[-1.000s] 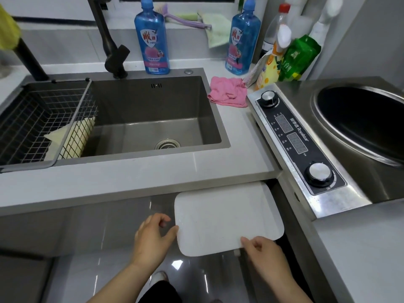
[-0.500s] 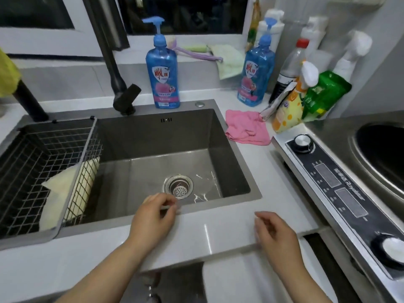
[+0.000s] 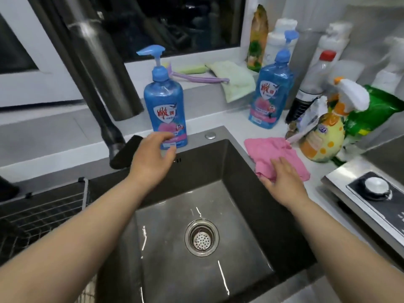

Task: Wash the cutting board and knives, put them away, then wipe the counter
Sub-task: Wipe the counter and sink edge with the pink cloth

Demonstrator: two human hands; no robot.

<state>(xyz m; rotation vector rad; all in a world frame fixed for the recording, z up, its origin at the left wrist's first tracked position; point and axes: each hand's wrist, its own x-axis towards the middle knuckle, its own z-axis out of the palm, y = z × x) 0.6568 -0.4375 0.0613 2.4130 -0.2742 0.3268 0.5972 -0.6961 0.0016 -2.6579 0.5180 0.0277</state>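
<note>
The right hand (image 3: 282, 178) is pressing flat, fingers spread, on the pink cloth (image 3: 275, 157) lying on the counter (image 3: 314, 171) beside the sink (image 3: 240, 171). The left hand (image 3: 153, 158) is hovering loosely open by the soap bottle (image 3: 165, 106), holding nothing. A careless sweep risks toppling the crowded bottles.

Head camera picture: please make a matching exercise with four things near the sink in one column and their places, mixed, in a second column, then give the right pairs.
Things:
1. pink cloth
2. drain strainer
3. green cloth
4. white knob

Places:
A. on the window ledge behind the sink
B. on the counter right of the sink, under the right hand
C. in the bottom of the sink basin
D. on the cooker panel at the right edge

Pairs: 1-B, 2-C, 3-A, 4-D
</note>
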